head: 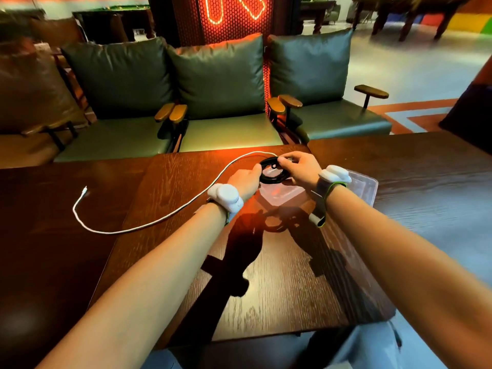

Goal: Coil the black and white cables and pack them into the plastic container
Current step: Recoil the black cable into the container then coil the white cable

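Note:
The black cable [269,179] is wound into a round coil, held just above the clear plastic container [279,194] near the table's far edge. My left hand [243,181] grips the coil's left side. My right hand [298,166] pinches its far right side from above. The white cable [149,222] lies uncoiled on the dark wooden table [266,275], running in a long curve from behind the coil to a plug end at the left. Part of the container is hidden behind my right wrist.
A clear plastic lid [364,186] lies just right of the container, behind my right wrist. Green cushioned armchairs [213,83] with wooden armrests stand close beyond the table's far edge. Both wrists carry white strapped devices.

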Tool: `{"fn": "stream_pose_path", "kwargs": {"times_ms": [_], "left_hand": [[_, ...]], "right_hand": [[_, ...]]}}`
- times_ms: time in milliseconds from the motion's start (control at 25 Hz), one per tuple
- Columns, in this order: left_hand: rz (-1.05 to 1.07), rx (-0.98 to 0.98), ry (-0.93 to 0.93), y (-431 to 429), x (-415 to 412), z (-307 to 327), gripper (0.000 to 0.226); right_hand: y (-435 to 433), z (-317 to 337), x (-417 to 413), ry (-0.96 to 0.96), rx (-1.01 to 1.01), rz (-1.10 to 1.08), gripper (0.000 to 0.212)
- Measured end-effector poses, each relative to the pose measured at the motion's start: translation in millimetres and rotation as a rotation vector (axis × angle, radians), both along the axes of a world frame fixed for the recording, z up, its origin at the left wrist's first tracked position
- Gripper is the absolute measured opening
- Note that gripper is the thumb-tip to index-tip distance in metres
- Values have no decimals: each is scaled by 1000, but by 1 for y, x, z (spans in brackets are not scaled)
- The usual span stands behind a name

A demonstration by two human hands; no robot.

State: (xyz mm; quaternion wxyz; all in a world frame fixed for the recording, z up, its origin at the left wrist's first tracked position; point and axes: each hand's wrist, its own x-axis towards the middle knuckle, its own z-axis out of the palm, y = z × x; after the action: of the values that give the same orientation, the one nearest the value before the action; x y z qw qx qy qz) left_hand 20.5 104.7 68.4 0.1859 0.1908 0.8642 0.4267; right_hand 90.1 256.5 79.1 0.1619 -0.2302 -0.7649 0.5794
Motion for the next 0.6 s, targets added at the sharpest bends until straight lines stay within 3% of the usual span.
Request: {"fn": "stream_pose_path", "kwargs": {"times_ms": [200, 400, 600], "left_hand": [[-27, -258, 186, 40, -14, -5, 62], [49, -530, 338, 59, -16, -27, 52], [25, -494, 489, 57, -21, -46, 39]], "right_hand": [[42, -16, -24, -119, 159, -102, 10], [57, -39, -36, -332, 489, 16, 17], [59, -39, -42, -627, 936, 250, 40]]}}
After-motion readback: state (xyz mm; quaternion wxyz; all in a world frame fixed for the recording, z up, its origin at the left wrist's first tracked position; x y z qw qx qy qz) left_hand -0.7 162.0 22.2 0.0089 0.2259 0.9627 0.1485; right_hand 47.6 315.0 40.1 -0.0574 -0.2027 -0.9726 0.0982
